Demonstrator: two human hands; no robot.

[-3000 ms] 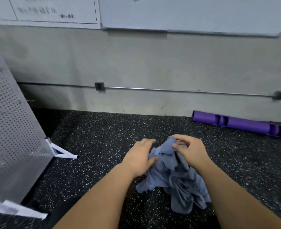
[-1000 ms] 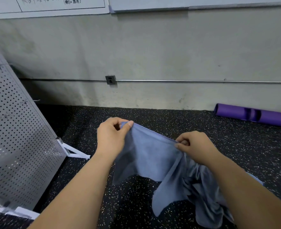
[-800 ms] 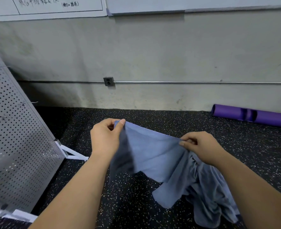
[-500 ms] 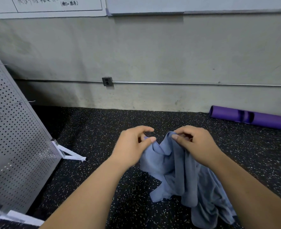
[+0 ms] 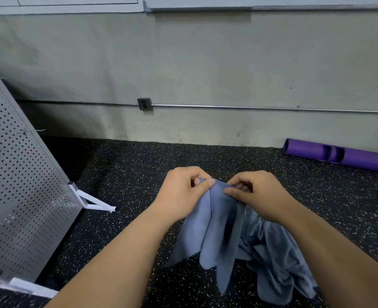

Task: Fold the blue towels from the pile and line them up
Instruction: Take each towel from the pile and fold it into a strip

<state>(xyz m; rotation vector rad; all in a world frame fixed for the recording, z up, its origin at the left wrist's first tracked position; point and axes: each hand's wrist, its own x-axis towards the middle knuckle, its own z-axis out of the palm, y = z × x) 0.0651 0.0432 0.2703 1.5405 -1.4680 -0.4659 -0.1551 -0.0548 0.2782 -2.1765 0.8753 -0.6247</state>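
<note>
Two hands work close together above the floor (image 5: 128, 174), almost touching. The left hand (image 5: 183, 192) pinches the top edge of a blue towel (image 5: 214, 223) between thumb and curled fingers. The right hand (image 5: 259, 196) grips the same edge just beside it, thumb on the near side and fingers curled behind the cloth. Between them the edge is bunched into a short ridge. From there the towel hangs in long vertical folds, its lower corners reaching down toward the floor in front of the person. Under the right forearm a crumpled heap of blue cloth (image 5: 279, 270) lies on the floor. The hanging towel runs into it, and whether that heap is one towel or several is hard to tell. The floor is black rubber flecked with white. At the left stands a tilted grey perforated panel (image 5: 17, 185) on white feet. A purple tube (image 5: 343, 155) lies against the foot of the wall (image 5: 205, 63) at the right. Along the wall a thin metal pipe (image 5: 261, 107) runs from a small grey box (image 5: 144, 104).
</note>
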